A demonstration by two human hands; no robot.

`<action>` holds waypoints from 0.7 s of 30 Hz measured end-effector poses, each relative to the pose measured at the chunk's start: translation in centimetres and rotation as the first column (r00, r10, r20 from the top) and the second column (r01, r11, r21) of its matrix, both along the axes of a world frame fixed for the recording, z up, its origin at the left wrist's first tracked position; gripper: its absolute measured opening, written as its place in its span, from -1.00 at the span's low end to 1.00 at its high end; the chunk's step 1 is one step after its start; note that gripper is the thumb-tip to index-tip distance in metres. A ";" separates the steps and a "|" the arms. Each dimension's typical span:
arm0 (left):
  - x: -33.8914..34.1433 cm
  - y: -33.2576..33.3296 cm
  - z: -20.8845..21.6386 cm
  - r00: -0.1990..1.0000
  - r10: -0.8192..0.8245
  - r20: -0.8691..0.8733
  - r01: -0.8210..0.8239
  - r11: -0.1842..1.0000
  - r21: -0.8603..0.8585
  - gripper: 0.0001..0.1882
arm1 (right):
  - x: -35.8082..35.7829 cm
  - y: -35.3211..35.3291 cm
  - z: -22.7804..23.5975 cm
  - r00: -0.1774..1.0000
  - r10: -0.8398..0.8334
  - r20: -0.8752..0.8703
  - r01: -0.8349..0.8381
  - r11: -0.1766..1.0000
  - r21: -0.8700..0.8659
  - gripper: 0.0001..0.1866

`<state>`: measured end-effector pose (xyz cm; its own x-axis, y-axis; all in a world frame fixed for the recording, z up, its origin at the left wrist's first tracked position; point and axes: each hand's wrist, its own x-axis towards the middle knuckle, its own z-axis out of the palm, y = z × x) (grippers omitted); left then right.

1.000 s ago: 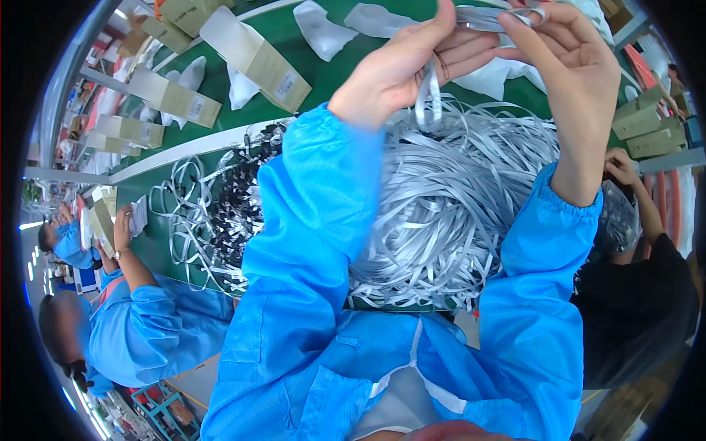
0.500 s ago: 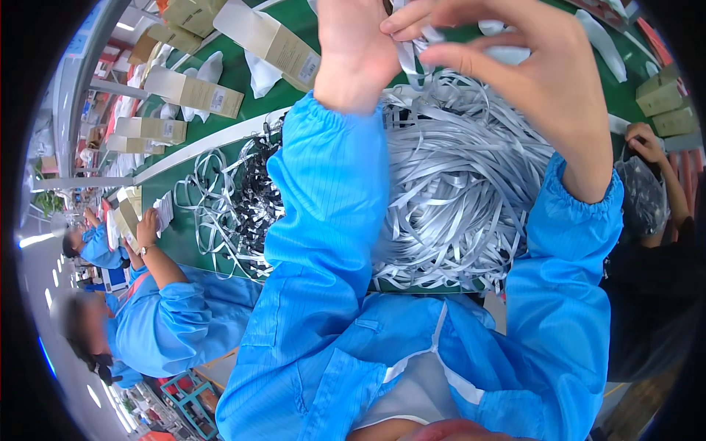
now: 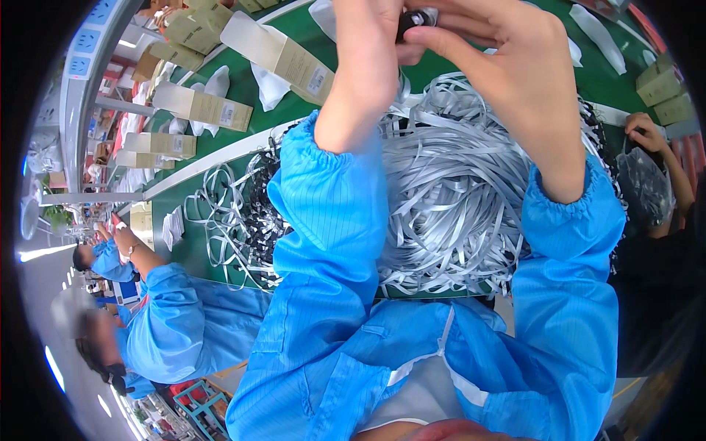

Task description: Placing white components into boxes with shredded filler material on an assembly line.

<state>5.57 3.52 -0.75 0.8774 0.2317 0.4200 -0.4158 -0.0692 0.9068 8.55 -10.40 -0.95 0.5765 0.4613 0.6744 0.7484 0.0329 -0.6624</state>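
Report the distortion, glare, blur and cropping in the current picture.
Head view: the white rail bows with the fisheye bend; head view: a ceiling lamp glares at the far left; head view: the strap pile has a bright sheen, yet single straps read clearly; head view: the co-worker's head is smeared; head view: the top edge cuts off the left hand.

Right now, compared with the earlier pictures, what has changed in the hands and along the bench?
The left hand and right hand moved leftward; a small black fitting shows at the right fingertips, where silver-grey strap showed before. The co-worker's hand has left the white card stack. The silver-grey strap pile and open cream boxes stayed put.
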 end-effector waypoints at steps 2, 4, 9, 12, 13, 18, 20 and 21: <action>0.0 2.1 -1.0 0.957 -0.276 0.088 0.286 0.949 -0.131 0.06 | -0.8 0.2 0.6 0.999 0.001 -0.043 -0.002 1.000 -0.003 -0.72; -0.3 2.9 -1.7 0.912 -0.385 0.144 0.406 0.896 -0.180 0.07 | -1.6 0.8 1.0 0.990 0.015 -0.138 -0.017 1.000 -0.014 -0.85; -0.3 1.7 -0.6 0.994 0.025 -0.108 -0.027 0.999 -0.022 -0.03 | -0.4 1.0 0.6 0.976 -0.002 -0.216 0.004 1.000 0.010 -0.92; -1.7 6.1 0.1 0.939 0.341 0.052 -0.343 0.910 0.233 -0.54 | 3.6 2.5 -1.7 0.799 0.491 0.347 -0.598 0.592 0.540 -0.92; -2.6 7.9 0.3 0.902 0.403 0.153 -0.431 0.835 0.342 -0.49 | 3.4 1.9 -1.7 0.800 0.491 0.345 -0.597 0.591 0.543 -0.92; -2.3 13.3 -1.7 0.741 0.607 0.288 -0.672 0.667 0.321 -0.39 | -0.6 -1.6 2.1 0.998 -0.059 0.004 0.059 0.998 -0.005 -0.93; 0.7 18.6 -4.3 0.558 0.660 0.503 -0.830 0.453 0.325 -0.51 | -0.8 -2.0 2.4 0.999 -0.042 0.027 0.042 0.999 0.011 -0.92; 1.0 21.0 -5.6 0.446 0.664 0.600 -0.895 0.325 0.306 -0.56 | -0.9 -1.8 2.4 0.999 -0.029 0.024 0.029 0.999 0.014 -0.92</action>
<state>6.59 24.52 -6.32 0.1876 0.3750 0.9079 -0.1158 -0.9094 0.3995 7.64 -12.18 1.43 0.5733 0.4355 0.6940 0.7647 0.0196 -0.6440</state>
